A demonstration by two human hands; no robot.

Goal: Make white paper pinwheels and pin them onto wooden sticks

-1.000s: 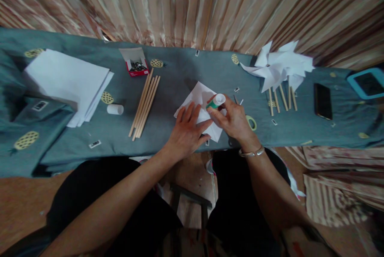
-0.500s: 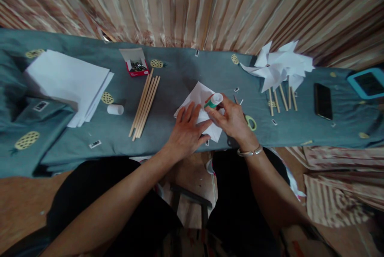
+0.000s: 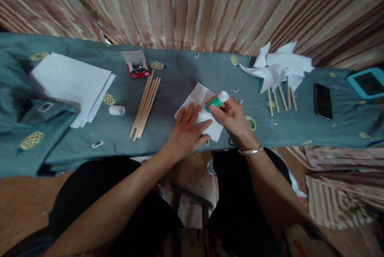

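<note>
A square sheet of white paper (image 3: 197, 92) with crease lines lies turned like a diamond in front of me. Fingers spread, my left hand (image 3: 188, 129) rests flat on its left and near part. My right hand (image 3: 232, 116) is closed around a green and white glue stick (image 3: 215, 102). The stick leans to the right, its lower end at the paper's middle; the hand hides the exact contact. A white cap (image 3: 117, 110) lies on its side to the left. Scissors with a light green handle (image 3: 251, 123) lie partly hidden beside my right hand.
Several wooden sticks (image 3: 146, 107) lie left of the paper, below an open red box of small metal pieces (image 3: 139, 69). A stack of white paper (image 3: 72, 85) is farther left. Paper pinwheels (image 3: 279, 67), a phone (image 3: 323, 101) and a blue-framed device (image 3: 367, 83) lie right.
The glue stick has tipped from nearly upright to a stronger lean to the right, turning with my right hand. My left hand stays in place on the paper.
</note>
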